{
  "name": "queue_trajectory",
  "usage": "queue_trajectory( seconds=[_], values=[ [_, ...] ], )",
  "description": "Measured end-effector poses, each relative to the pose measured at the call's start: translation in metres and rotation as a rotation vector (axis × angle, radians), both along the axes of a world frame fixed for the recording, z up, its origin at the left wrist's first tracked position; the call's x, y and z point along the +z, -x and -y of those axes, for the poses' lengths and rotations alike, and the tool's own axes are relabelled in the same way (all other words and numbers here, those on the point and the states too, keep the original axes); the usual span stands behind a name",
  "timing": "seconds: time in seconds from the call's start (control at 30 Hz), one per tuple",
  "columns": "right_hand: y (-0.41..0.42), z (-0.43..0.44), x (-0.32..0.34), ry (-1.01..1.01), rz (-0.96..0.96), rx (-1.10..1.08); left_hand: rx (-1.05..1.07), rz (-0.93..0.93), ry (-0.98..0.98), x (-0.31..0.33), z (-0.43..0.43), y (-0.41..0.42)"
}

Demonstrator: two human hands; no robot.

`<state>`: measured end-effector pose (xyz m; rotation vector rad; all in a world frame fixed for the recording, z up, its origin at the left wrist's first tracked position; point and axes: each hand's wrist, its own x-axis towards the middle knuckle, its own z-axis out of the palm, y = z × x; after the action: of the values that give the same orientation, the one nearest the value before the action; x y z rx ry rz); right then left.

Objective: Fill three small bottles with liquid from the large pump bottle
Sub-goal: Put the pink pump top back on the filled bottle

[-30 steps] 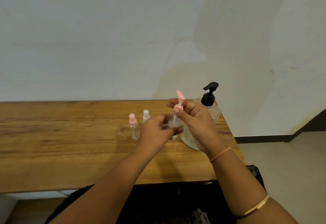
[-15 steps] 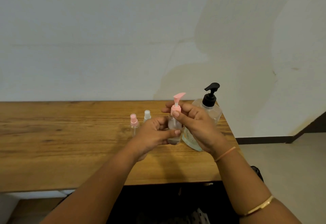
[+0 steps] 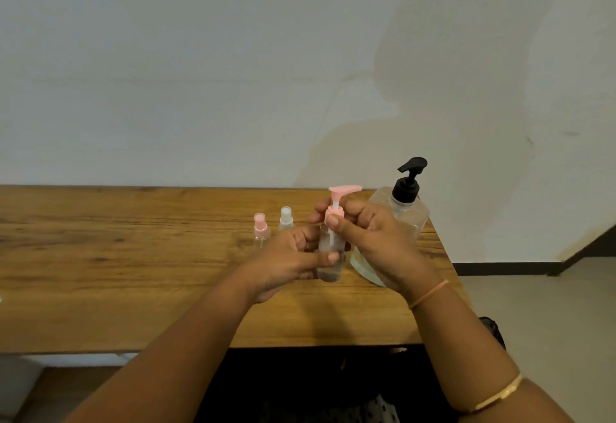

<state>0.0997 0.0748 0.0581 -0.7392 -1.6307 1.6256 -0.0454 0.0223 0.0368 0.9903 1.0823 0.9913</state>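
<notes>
The left hand (image 3: 293,256) gripped the small bottle (image 3: 328,256) round its body; the right hand (image 3: 370,239) pinched its pink collar (image 3: 334,214). A crooked collar could cross-thread and leak. Both wrists angled inward, forearms converging. The fill looked low, though blur obscured it. The pump bottle (image 3: 405,209) stood just behind the right hand. A pink-capped bottle (image 3: 261,229) and a white-capped bottle (image 3: 286,217) stood beyond the left.

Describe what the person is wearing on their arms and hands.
Both hands are bare: no gloves on the left hand or right hand, and no sleeves show on either forearm. The right wrist carries a thin orange band; higher up that forearm sits a narrow gold bangle. Nothing is worn on the left arm.
</notes>
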Motion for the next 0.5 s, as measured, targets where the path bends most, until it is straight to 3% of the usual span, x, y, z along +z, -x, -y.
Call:
queue_trajectory(
  seconds=[0.27, 0.37, 0.43, 0.5],
  values=[
    [0.012, -0.007, -0.019, -0.137, 0.249, -0.175, 0.177, -0.263, -0.103, -0.020, -0.010, 0.000],
    [0.019, -0.012, -0.029, -0.125, 0.255, -0.280, 0.215, -0.390, -0.093, -0.020, -0.011, 0.005],
    [0.023, -0.016, -0.036, -0.135, 0.294, -0.364, 0.320, -0.526, -0.114, -0.017, -0.012, 0.009],
    [0.028, -0.021, -0.044, -0.179, 0.373, -0.429, 0.438, -0.533, -0.157, -0.015, -0.011, 0.015]
  ],
)
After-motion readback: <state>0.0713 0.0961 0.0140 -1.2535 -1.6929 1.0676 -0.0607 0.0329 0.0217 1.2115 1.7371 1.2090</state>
